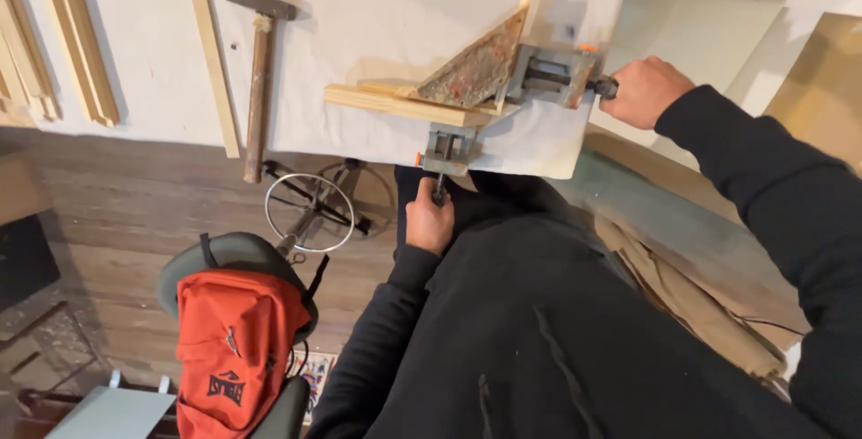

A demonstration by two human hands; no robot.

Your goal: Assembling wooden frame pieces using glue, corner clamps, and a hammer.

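hammer (259, 80) on white tabletop (377, 8) | wood strips (76, 39) far left | orange bag (235, 349) on stool (235, 255)

You're in a woodworking workshop: a hammer (259, 80), wood mouldings (83, 44) and a corner clamp (503, 89) lie on the table (377, 8).

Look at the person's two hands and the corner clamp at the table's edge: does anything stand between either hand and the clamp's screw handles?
Nothing visible does. The left hand grips the clamp's near screw handle, and the right hand grips the side screw handle of the corner clamp. The hammer lies well off to the side.
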